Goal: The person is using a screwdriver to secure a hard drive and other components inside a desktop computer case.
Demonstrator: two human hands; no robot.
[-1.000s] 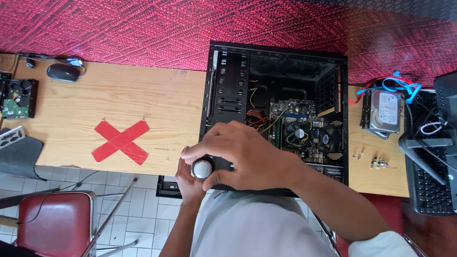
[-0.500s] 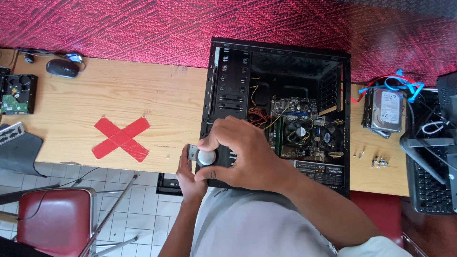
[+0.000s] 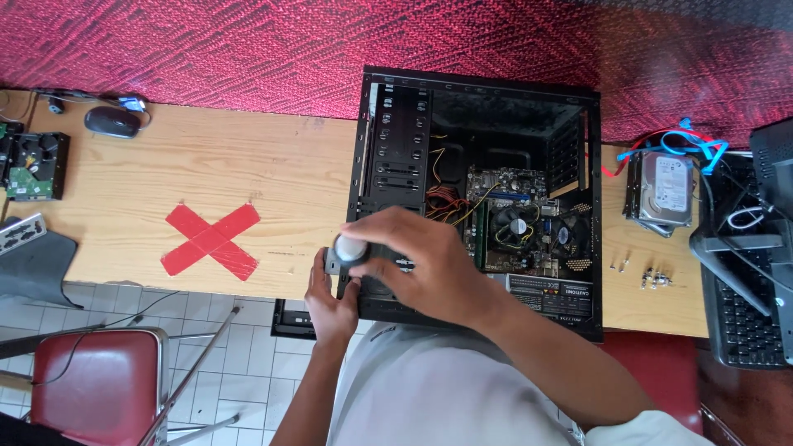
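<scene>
Lying open on its side on the wooden surface (image 3: 248, 177), a black metal case (image 3: 479, 198) takes up the middle of the view. At its near left corner a small dark part with a round grey knob-like end (image 3: 350, 248) is held between two hands. The right hand (image 3: 417, 264) is wrapped over the part from above, fingers closed on it; the left hand (image 3: 329, 293) is clamped on its lower edge from beneath, just off the rim of the surface. Most of the part is hidden by the right hand, so its exact shape cannot be told.

Inside the case a green circuit board (image 3: 520, 223) with a round fan is seen, with thin coloured wires (image 3: 450, 206) bunched beside it and perforated drive bays (image 3: 401, 149) to the left. A red tape cross (image 3: 211, 239) is stuck flat on the surface, well left of the hands. A dark mouse (image 3: 111, 122) and a bare drive (image 3: 33, 165) lie at the far left. To the right of the case a silver drive (image 3: 665, 190) with red and blue cables rests, with small screws (image 3: 648, 277) near it and a black keyboard (image 3: 743, 306) beyond. A red woven cloth (image 3: 206, 49) runs along the back, and a red padded chair (image 3: 99, 384) stands on pale floor tiles below.
</scene>
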